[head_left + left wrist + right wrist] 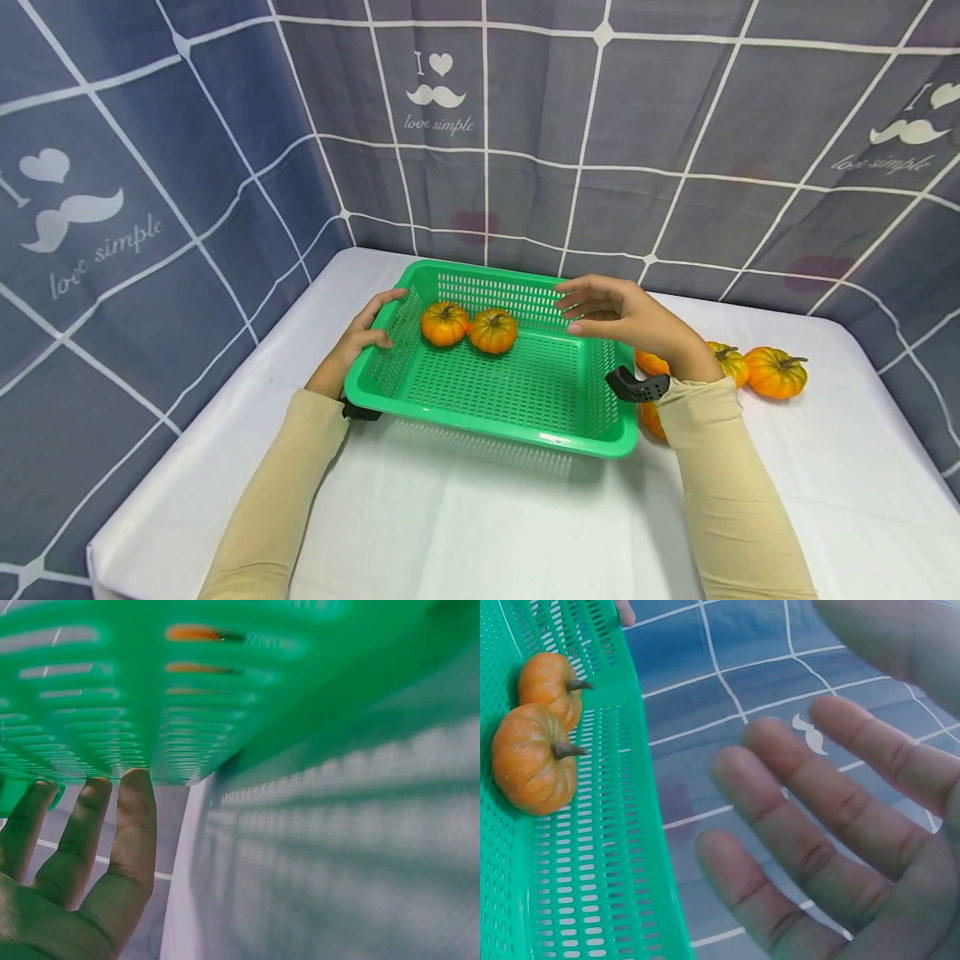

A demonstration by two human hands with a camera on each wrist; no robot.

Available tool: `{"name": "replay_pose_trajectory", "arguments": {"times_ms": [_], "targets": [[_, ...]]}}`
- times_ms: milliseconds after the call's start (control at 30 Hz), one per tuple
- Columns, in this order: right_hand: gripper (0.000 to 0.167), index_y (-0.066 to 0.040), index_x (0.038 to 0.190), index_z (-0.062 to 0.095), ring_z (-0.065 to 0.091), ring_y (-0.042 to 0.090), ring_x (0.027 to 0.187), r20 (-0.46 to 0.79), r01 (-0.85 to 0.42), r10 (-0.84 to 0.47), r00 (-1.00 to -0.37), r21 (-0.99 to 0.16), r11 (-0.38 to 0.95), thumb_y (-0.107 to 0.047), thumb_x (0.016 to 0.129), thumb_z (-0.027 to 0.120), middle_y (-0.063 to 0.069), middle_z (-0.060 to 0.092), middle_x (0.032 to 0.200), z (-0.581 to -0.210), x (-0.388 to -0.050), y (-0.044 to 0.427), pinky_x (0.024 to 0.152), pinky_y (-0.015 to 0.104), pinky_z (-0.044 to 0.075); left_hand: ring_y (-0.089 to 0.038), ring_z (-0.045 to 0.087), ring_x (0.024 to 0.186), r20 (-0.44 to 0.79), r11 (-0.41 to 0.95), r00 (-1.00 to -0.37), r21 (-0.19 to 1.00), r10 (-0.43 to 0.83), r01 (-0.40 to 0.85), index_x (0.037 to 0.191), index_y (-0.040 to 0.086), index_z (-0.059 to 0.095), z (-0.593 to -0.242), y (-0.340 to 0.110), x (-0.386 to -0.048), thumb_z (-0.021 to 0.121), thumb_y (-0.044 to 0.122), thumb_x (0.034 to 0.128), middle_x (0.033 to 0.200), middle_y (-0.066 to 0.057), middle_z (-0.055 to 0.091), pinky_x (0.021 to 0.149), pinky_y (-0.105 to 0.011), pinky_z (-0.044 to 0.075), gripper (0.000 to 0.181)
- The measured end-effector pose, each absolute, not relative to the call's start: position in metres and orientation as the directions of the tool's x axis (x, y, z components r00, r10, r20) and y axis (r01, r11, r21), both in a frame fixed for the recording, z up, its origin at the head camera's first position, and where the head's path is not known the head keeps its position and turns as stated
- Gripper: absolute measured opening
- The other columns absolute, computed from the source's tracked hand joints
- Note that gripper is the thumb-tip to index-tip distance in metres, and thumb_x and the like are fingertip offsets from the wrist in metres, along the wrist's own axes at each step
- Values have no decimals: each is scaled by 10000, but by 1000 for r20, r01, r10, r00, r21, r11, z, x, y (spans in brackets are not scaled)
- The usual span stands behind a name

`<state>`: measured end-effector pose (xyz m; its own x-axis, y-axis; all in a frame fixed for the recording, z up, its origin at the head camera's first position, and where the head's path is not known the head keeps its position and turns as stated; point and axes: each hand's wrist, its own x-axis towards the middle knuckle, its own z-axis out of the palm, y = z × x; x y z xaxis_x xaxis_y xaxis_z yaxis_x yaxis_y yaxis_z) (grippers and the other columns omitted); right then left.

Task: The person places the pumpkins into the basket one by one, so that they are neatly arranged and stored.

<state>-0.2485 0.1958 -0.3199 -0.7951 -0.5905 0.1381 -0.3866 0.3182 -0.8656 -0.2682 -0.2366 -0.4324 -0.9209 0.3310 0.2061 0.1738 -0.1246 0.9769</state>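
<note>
In the head view, your left hand (358,340) grips the green plastic basket (487,427), inside which two small pumpkins (492,332) lie, and your right hand (626,312), released, is above the basket's right end. The left wrist view shows your fingers (133,832) at its slotted plastic; the right wrist view, your right hand holding nothing.

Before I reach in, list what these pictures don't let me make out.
Head view: how many outer pumpkins there are; the basket, right hand and right sleeve cover some.
Left wrist view: the shapes of the inner pumpkins; the basket's slotted wall leaves only orange slivers.
Right wrist view: the right hand's whole palm, cut off by the picture's edge.
</note>
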Motion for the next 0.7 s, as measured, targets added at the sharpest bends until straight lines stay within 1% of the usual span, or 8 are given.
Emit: {"name": "replay_pose_trajectory", "arguments": {"times_ms": [100, 200, 267, 400, 467, 533, 567, 700], "targets": [[471, 53, 1437, 613, 700, 186, 1148, 183, -393, -578, -795, -881, 262, 33, 979, 722, 80, 721, 1293, -325, -245, 203, 957, 291, 576, -150, 575, 1184, 219, -105, -919, 975, 328, 195, 1606, -96, 324, -433, -237, -269, 462, -111, 751, 1514, -76, 508, 922, -226, 524, 866], [433, 40, 1397, 644, 709, 180, 1124, 234, -423, -569, -788, -878, 225, 53, 971, 721, 28, 740, 1254, -329, -241, 210, 955, 279, 574, -153, 575, 1182, 216, -90, -921, 976, 323, 198, 1611, -106, 299, -433, -237, -269, 460, -109, 754, 1520, -88, 501, 915, -226, 523, 872], [414, 8, 1374, 671, 715, 186, 1117, 258, -433, -561, -787, -878, 204, 64, 966, 721, 19, 747, 1244, -330, -238, 215, 953, 280, 577, -158, 573, 1177, 202, -85, -925, 979, 322, 184, 1617, -71, 336, -432, -237, -268, 458, -103, 758, 1539, -112, 481, 899, -230, 528, 868], [409, -93, 1343, 713, 715, 181, 1112, 267, -417, -532, -803, -891, 182, 73, 969, 713, 14, 749, 1247, -333, -231, 223, 944, 274, 580, -163, 564, 1169, 181, -79, -929, 983, 324, 165, 1627, 33, 404, -431, -237, -267, 456, -93, 769, 1591, -170, 421, 880, -236, 528, 869], [415, -123, 1334, 725, 713, 171, 1112, 266, -402, -517, -814, -900, 170, 76, 971, 710, 7, 751, 1245, -335, -227, 228, 943, 264, 577, -162, 561, 1174, 182, -77, -929, 983, 323, 166, 1625, 51, 416, -432, -237, -268, 455, -92, 770, 1603, -181, 407, 887, -236, 525, 868], [419, -127, 1329, 729, 712, 165, 1112, 272, -390, -504, -820, -910, 144, 90, 972, 699, 4, 755, 1238, -338, -225, 233, 947, 260, 574, -160, 561, 1176, 186, -73, -929, 982, 321, 172, 1619, 60, 429, -432, -237, -268, 457, -93, 770, 1593, -171, 417, 892, -234, 524, 863], [414, -106, 1329, 728, 714, 162, 1111, 278, -386, -498, -821, -914, 126, 100, 971, 694, 3, 758, 1232, -340, -223, 235, 951, 257, 572, -162, 561, 1177, 188, -74, -929, 982, 319, 173, 1614, 64, 438, -432, -237, -268, 457, -95, 770, 1582, -163, 427, 893, -233, 525, 859], [434, -77, 1320, 730, 726, 162, 1103, 317, -391, -477, -820, -918, 62, 152, 956, 674, 28, 770, 1208, -348, -220, 245, 964, 251, 566, -166, 558, 1175, 201, -93, -924, 979, 325, 181, 1588, 107, 479, -434, -238, -268, 458, -102, 772, 1526, -101, 474, 885, -234, 531, 843]]}}
